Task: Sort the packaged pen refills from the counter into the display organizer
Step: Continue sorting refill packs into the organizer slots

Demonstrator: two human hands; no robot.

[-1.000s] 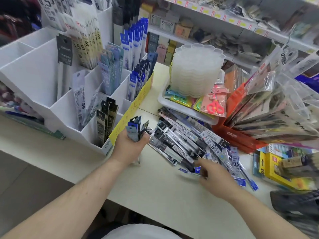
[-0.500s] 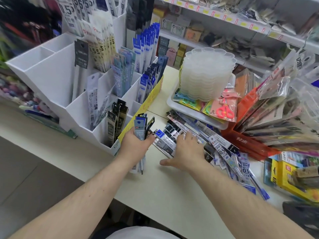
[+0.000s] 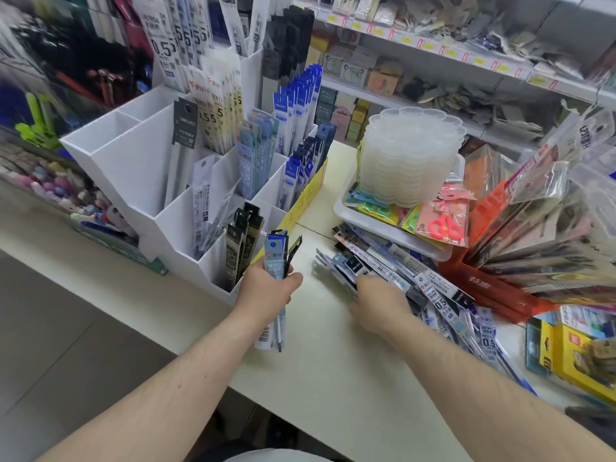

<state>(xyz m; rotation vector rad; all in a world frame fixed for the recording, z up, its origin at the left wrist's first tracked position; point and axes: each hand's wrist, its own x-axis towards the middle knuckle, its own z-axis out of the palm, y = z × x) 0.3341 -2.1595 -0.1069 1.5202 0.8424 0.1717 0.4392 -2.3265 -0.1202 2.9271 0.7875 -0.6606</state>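
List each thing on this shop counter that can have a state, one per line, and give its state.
left hand: gripping a bundle of refill packs upright
right hand: blurred, on the loose refill pile; grip unclear
loose refill pile: spread flat on the counter
display organizer: partly filled, back left compartments empty
clear trays: stacked

The display organizer (image 3: 140, 168) stands on the counter (image 3: 333, 378) to my left, refill packs upright in its compartments. My left hand (image 3: 266, 288) holds a bundle of refills (image 3: 275, 261) upright just in front of it, and to its right my right hand (image 3: 380, 301) rests on the loose pile of refills (image 3: 416, 278). Behind that pile sits a tray (image 3: 383, 235) carrying stacked containers (image 3: 410, 155).
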